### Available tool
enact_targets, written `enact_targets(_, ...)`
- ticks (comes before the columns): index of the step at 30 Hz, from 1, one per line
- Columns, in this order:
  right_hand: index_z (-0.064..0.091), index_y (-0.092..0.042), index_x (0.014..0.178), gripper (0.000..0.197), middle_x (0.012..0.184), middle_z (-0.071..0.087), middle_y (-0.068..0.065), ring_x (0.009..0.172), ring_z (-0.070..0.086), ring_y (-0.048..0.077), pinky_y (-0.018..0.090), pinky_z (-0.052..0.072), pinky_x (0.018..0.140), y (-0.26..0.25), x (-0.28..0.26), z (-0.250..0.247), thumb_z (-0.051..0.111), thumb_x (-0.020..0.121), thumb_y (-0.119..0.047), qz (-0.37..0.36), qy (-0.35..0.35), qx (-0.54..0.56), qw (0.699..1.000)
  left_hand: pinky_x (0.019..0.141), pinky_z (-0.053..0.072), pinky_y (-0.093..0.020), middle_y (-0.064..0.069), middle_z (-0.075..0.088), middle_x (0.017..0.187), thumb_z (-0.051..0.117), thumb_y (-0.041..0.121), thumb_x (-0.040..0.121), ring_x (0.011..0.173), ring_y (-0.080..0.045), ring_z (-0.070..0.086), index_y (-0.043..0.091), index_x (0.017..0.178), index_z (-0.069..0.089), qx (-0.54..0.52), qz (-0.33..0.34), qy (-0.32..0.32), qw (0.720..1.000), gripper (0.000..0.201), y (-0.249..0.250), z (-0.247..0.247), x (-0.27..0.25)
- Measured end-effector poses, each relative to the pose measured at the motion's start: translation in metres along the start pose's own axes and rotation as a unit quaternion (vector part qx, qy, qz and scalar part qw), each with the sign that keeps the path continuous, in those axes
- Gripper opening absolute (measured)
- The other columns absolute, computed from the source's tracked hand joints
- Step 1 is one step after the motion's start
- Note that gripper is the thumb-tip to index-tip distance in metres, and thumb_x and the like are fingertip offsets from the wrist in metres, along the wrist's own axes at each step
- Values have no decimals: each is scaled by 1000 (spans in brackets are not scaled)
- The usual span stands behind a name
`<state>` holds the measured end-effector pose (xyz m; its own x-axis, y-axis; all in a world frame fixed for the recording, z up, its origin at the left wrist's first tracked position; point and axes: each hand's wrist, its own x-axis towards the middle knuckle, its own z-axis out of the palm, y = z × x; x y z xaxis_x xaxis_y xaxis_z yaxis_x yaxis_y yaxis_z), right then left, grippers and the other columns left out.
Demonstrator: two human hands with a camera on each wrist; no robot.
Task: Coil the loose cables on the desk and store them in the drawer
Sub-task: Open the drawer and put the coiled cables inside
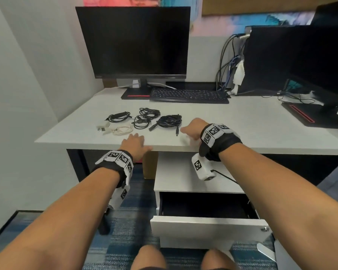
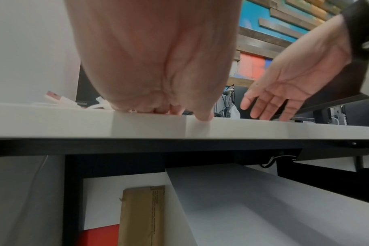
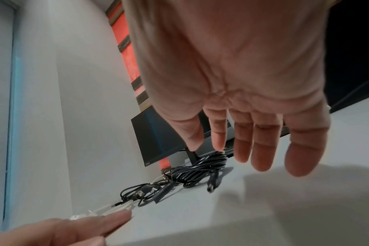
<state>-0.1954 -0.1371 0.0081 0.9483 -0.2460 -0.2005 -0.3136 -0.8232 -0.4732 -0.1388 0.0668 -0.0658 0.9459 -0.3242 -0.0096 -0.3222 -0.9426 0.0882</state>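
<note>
Left hand: the left hand [image 1: 134,143] lies flat on the desk's front edge, fingers straight, holding nothing.
Right hand: the right hand [image 1: 191,128] hovers just above the desk [image 1: 242,121] near its front edge, fingers loose and spread, empty.
Nearest cable: a thick black cable bundle [image 1: 169,120] lies just beside the right fingertips [image 3: 261,159], its plug [image 3: 211,187] towards the front edge.
Other cables: a white cable [image 1: 117,129] just beyond the left hand; two more black cables [image 1: 144,117] behind, towards the desk's left edge.
Drawer: the drawer [image 1: 209,223] stands pulled open below the front edge, under the right arm.
Back edge: keyboard [image 1: 189,95] and monitor [image 1: 133,41].
</note>
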Motion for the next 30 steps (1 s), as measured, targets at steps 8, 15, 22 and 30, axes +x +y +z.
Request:
enact_targets(8,31,2,145,46,148,37,18,130,42,32,34,42,101,-33,30,-6,32,99,-3,-56,-48,-133,988,115,14,-46,-7,15,157,21,45,100,145,-25,12,11,148,17,39,34,30,998,59,-8,21,10)
enact_targets(15,26,-9,150,53,153,32,13,136,38,28,34,27,112,-34,39,-4,34,98,0,-101,-63,-235,965,116,10,-44,-6,13,158,19,46,100,146,-24,10,13,150,14,28,31,42,998,60,-8,24,10)
enact_targets(22,42,-12,143,52,139,50,12,125,49,29,30,41,95,-20,37,-3,47,92,1,-111,-51,-310,943,117,7,-44,-5,10,159,18,46,100,146,-23,7,14,150,12,21,22,27,999,60,-7,23,9)
enact_targets(30,53,-11,131,43,125,59,8,112,56,26,27,41,83,7,28,2,61,88,-15,-113,-29,-264,958,118,8,-45,-6,9,159,18,46,100,146,-24,7,13,150,12,25,11,6,1000,60,-5,20,8)
